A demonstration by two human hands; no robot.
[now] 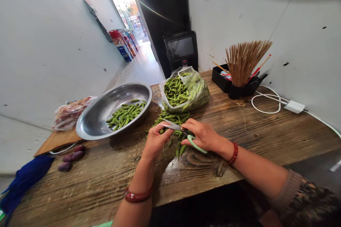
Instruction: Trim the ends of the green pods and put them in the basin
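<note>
My right hand (199,134) grips a pair of scissors (174,126) with light green handles, their blades parted and pointing left. Facing it, my left hand (157,140) is pinched closed at the blade tips, on what looks like a green soybean pod mostly hidden by the fingers. Beneath and behind both hands lies a loose pile of soybean pods (173,117). More pods fill a clear plastic bag (198,94) just beyond the pile. To the left, a wide steel basin (92,120) holds a heap of pods (126,115) on its bottom.
Dark red oval fruits (77,155) and a bagged reddish item (70,113) lie left on the wooden table (106,188), near a blue cloth (28,179). At the back right stand a black organizer with skewers (242,64) and a white cable (266,111).
</note>
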